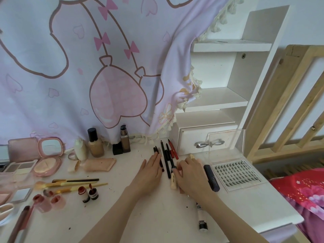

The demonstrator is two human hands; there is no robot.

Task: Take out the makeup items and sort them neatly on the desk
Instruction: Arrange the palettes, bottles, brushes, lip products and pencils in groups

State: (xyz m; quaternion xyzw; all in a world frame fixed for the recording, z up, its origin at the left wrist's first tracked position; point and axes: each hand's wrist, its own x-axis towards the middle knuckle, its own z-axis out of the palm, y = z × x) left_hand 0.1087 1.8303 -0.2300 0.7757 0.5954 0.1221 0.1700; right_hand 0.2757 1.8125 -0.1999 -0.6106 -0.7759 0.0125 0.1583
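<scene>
hands [150, 174] [190, 174] aligning pencils [165, 160], white desk [140, 216]

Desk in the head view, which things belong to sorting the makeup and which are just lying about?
Job: row of pencils, cream tube, left hand, right hand, brushes, lash tray, foundation bottles.

Lying about: curtain, drawer, red fabric.

Big purple cloth [78, 67] with pink bows and hearts hangs past my hands, cream tassels on edge. White shelf [228, 71] stands up beyond my right hand, small drawer [198, 139] with silver bow handle at bottom. Wooden frame [289, 102] far right of my grip. White desk top [157, 216] under my arms. Soft daylight.
</scene>
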